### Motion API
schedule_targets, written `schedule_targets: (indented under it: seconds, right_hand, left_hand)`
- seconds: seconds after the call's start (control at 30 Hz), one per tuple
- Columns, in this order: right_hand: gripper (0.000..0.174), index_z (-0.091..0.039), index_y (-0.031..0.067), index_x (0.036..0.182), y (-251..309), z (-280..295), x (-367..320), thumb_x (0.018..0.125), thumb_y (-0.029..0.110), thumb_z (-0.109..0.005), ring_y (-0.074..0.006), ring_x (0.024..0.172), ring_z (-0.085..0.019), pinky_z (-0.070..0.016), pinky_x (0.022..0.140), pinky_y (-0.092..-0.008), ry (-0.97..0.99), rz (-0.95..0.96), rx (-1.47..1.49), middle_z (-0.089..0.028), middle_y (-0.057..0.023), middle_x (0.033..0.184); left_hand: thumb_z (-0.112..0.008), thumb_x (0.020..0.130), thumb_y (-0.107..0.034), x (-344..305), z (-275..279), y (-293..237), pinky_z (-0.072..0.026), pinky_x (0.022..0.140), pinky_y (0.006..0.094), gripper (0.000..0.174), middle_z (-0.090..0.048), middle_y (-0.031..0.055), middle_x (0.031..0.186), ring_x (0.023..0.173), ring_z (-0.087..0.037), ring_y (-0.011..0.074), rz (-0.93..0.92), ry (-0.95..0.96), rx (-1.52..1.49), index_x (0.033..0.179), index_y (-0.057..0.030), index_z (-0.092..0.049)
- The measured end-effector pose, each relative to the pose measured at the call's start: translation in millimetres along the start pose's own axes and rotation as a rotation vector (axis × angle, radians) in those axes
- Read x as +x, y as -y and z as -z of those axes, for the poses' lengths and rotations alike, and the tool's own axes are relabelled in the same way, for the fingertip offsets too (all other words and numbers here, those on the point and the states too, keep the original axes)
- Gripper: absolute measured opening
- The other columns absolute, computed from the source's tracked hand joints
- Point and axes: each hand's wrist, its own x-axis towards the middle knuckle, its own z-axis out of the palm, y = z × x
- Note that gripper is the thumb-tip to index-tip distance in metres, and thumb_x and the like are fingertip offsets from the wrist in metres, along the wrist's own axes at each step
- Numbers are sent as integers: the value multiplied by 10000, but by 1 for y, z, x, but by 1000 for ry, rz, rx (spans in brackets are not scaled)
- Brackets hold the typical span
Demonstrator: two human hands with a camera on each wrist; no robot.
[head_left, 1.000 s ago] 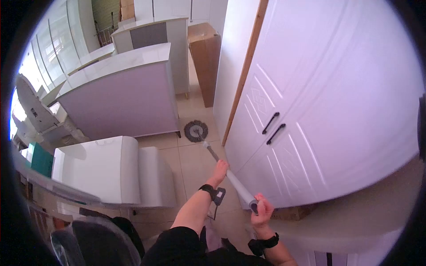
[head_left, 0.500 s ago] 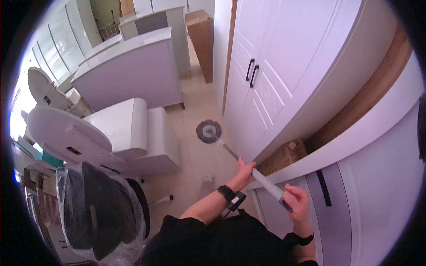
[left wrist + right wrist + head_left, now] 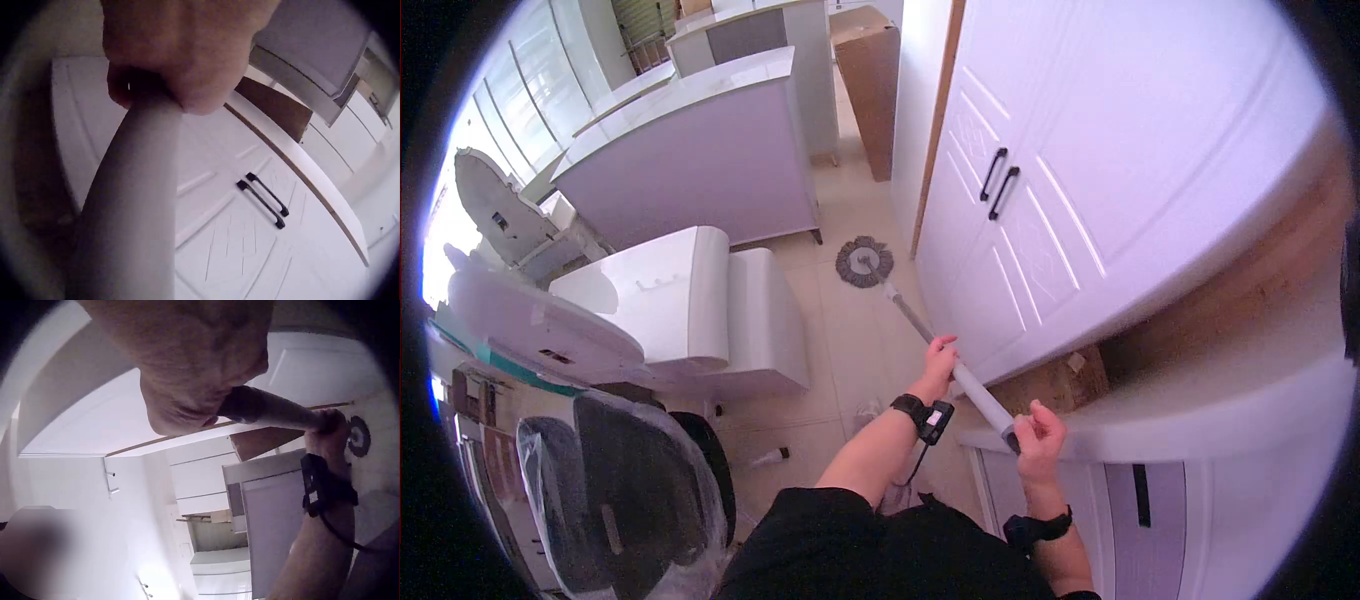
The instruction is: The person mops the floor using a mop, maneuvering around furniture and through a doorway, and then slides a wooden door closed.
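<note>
A mop with a round grey fringed head [image 3: 864, 262] lies against the tiled floor, and its light grey pole [image 3: 983, 395] slants back toward the person. My left hand [image 3: 940, 362] grips the pole partway down, with fingers wrapped round it in the left wrist view, where the pole [image 3: 134, 206] fills the near part. At the top end, my right hand [image 3: 1040, 440] holds the dark grip. From the right wrist, the right hand [image 3: 194, 369] covers that end, while the left hand [image 3: 328, 434] shows farther along, near the mop head [image 3: 359, 436].
A white wardrobe [image 3: 1080, 180] with black handles stands close on the right. Left are a white cabinet [image 3: 660, 290], a lilac-sided counter [image 3: 700, 170] and a plastic-wrapped dark chair [image 3: 625, 490]. A cardboard box [image 3: 868, 95] stands behind. A small brush-like item [image 3: 772, 457] lies on the floor.
The mop head came back toward the person, then slid forward again across the tiles. Both hands kept hold of the pole throughout, and the head view shifted.
</note>
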Motion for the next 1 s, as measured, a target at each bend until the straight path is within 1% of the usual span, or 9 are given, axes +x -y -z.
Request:
schedule_targets:
  seconds: [0.1, 0.23, 0.37, 0.43, 0.53, 0.67, 0.77, 0.87, 1.0]
  right_hand:
    - [259, -523, -22, 977, -28, -45, 47, 726, -3, -586, -42, 608, -429, -383, 553, -210, -25, 54, -126, -483, 25, 712]
    - [241, -559, -85, 870, -31, -108, 91, 688, 64, -611, -197, 786, -550, -429, 695, -297, -113, 172, -91, -596, -147, 856]
    - [233, -555, -87, 868, -10, -121, 102, 688, 53, -600, -258, 831, -567, -434, 717, -319, -125, 407, -282, -590, -171, 890]
    - [238, -548, -89, 885, -2, -110, 98, 690, 41, -591, -283, 851, -566, -434, 729, -337, -108, 584, -317, -582, -191, 910]
    - [303, -504, -83, 1021, -2, -72, 74, 721, -60, -536, -227, 1048, -468, -341, 918, -348, -29, 604, -230, -505, -178, 1075]
    - [328, -495, -84, 1051, 19, -28, 25, 726, -63, -524, -228, 1052, -463, -338, 923, -357, -17, 602, -239, -494, -187, 1102]
    - [340, -492, -52, 1016, 17, 2, -15, 689, -17, -581, -290, 980, -496, -389, 859, -398, -138, 637, -393, -503, -193, 1055]
    - [281, -500, -74, 1016, 10, 20, -50, 735, -52, -508, -221, 1025, -476, -373, 889, -350, -213, 568, -126, -485, -184, 1114]
    - [255, -505, -63, 984, -16, 45, -67, 731, -32, -515, -224, 997, -490, -381, 876, -344, -52, 426, -120, -501, -175, 1074]
  left_hand:
    - [-466, 713, -66, 66, 25, -27, -376, 487, 266, 171, -461, 6, 705, 618, -454, 131, -81, -97, -8, 862, -107, -538]
    - [-475, 709, -70, 126, 50, -62, -374, 506, 284, 115, -458, 12, 691, 622, -437, 138, -184, -178, -118, 809, -92, -527]
    - [-491, 717, -82, 122, 54, -81, -384, 523, 302, 94, -460, 20, 710, 641, -438, 144, -220, -191, -141, 809, -75, -512]
    - [-484, 709, -52, 105, 49, -79, -361, 528, 279, 89, -459, 8, 676, 632, -428, 128, -251, -193, -181, 788, -75, -517]
    - [-485, 729, -63, 46, 30, -76, -358, 572, 259, 90, -463, 9, 700, 666, -425, 118, -209, -213, -241, 814, -76, -513]
    - [-480, 762, -94, -5, 26, -27, -357, 530, 266, 96, -468, 12, 765, 690, -422, 114, -299, -228, -203, 857, -88, -498]
    - [-467, 772, -107, -56, 23, -5, -353, 501, 274, 96, -466, 10, 782, 682, -419, 116, -159, -244, -207, 863, -99, -493]
    - [-462, 776, -121, -84, 24, 27, -341, 480, 268, 85, -456, 4, 766, 661, -413, 115, -175, -255, -175, 854, -111, -493]
    - [-470, 769, -120, -94, 26, 38, -330, 461, 264, 85, -449, -1, 750, 637, -406, 111, -163, -255, -152, 851, -115, -493]
